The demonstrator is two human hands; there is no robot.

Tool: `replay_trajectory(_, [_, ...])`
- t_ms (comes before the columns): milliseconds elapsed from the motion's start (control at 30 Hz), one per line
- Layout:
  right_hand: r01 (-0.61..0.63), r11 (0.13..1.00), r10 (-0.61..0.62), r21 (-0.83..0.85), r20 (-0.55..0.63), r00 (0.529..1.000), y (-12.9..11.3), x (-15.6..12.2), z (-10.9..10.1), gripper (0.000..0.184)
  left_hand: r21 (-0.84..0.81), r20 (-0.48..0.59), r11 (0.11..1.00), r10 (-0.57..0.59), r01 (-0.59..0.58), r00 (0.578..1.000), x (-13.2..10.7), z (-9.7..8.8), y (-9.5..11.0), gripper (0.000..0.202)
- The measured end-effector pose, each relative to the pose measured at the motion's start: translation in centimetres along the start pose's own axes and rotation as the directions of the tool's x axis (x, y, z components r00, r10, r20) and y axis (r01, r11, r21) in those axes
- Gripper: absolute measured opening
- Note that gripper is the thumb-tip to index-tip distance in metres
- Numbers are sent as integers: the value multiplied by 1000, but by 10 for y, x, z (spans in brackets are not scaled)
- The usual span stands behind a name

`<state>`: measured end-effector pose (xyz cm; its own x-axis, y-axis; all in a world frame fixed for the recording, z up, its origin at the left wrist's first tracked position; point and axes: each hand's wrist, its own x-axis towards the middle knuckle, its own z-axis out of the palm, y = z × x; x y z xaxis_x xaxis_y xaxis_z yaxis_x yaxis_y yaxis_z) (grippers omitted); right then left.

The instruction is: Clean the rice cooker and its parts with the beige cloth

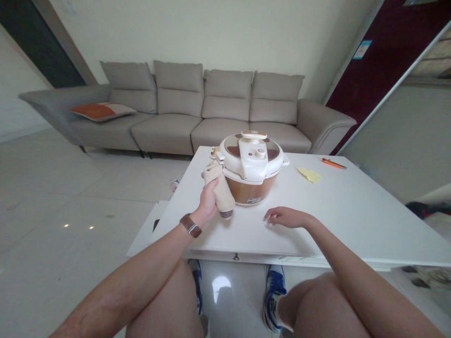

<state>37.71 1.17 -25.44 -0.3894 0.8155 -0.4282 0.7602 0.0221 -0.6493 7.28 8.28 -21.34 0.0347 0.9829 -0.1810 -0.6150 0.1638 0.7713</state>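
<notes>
Left hand (207,203) grips cloth (221,191) at cooker's (252,188) nine o'clock, apparently mid-wipe; right hand (287,217) lies open, empty; lid (273,157) wants higher reach.

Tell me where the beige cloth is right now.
In the head view, the beige cloth is gripped in the left hand, held against the left side of the pressure cooker near the middle of the white table.

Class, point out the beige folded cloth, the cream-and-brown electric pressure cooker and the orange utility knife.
Beige folded cloth (223,191): head view, middle of the roll.
Cream-and-brown electric pressure cooker (251,164): head view, lid's centre panel.
Orange utility knife (333,163): head view, middle of handle.
</notes>
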Motion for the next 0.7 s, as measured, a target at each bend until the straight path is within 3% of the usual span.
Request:
replay_trajectory(133, [6, 1000, -6, 4, 0, 1000, -1, 4, 0, 38, -101, 38, 979, -173, 176, 984, -18, 4, 10, 24])
replay_trajectory(300, [-4, 1000, 4, -7, 5, 1000, -7, 4, -1, 36, -150, 66, 944, -286, 293, 956, -28, 5, 21, 28])
replay_trajectory(700, [30, 1000, -30, 8, 5, 1000, -12, 7, -1, 36, -195, 124, 884, -407, 424, 905, -51, 10, 11, 44])
